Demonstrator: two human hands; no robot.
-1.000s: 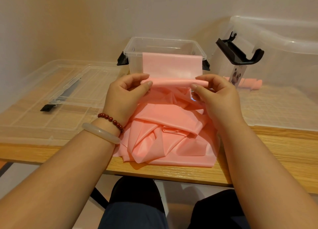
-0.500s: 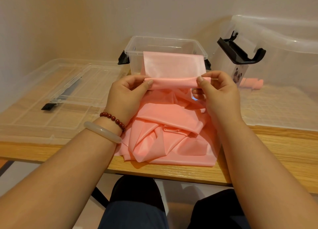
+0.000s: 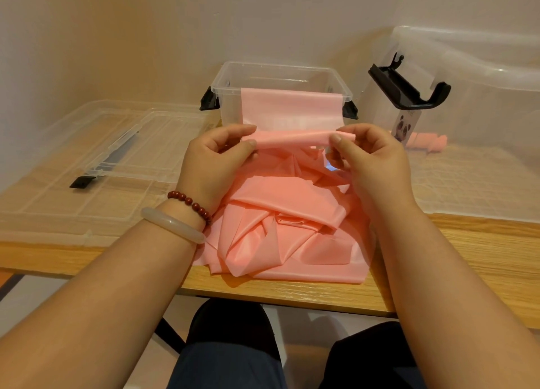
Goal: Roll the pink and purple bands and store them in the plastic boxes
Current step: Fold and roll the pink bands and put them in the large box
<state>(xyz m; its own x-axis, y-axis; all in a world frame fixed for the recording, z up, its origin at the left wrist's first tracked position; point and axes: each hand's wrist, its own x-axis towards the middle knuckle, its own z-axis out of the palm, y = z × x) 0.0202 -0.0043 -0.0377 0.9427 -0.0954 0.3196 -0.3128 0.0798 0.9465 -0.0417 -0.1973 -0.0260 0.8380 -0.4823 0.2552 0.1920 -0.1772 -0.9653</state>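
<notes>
Both hands, left hand and right hand, pinch the pink band's started roll. You're early on; keep turning it evenly.

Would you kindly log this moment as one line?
step: rolling pink band; left hand: pinches roll; right hand: pinches roll; small box: lid off

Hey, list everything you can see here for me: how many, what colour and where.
Wooden table: one, light brown.
Pink stretchy band: one, pink, heaped at the table's front edge, rolled end lifted.
Small clear plastic box: one, black latches, centre back.
Large clear plastic box: one, black latch, panda sticker, right.
Rolled pink band: one, pink, inside the large box.
Clear flat plastic lids: seemingly two, stacked, left.
Red bead bracelet, pale bangle: one each, left wrist.
Left hand, right hand: each pinches the roll.
</notes>
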